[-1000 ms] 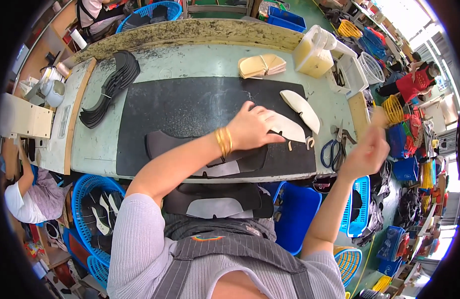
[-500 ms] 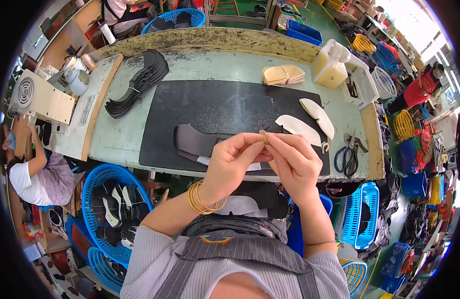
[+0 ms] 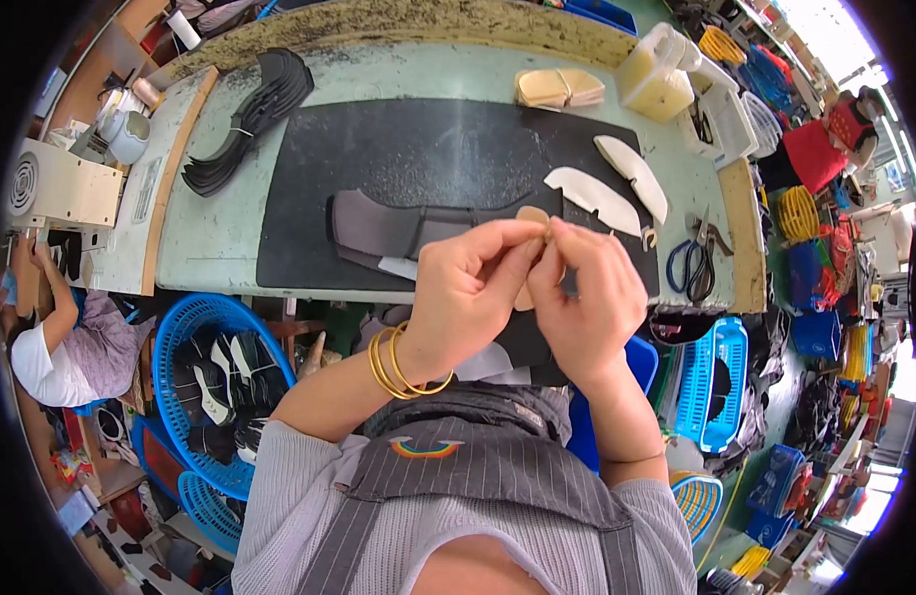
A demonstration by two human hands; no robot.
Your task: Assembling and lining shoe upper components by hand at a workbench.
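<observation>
My left hand and my right hand meet over the front of the bench, thumbs and fingertips pinched together. Between them is a small flat beige piece; its rounded end shows above the fingertips, the rest mostly hidden by my hands. Beneath and behind my hands, a dark grey padded shoe-upper part lies on the black mat. Two white curved cut pieces rest to the right of my hands. A rubber-banded bundle of beige pieces sits beyond the mat.
Blue-handled scissors lie at the bench's right end. A jug of yellowish liquid stands at the back right. Bound black pieces lie far left. Blue baskets flank me. One person sits left; another stands far right.
The whole view has shifted, so the bench sits higher in the picture. My hands stay pinched together, and more of the beige piece now shows above and below the fingers.
</observation>
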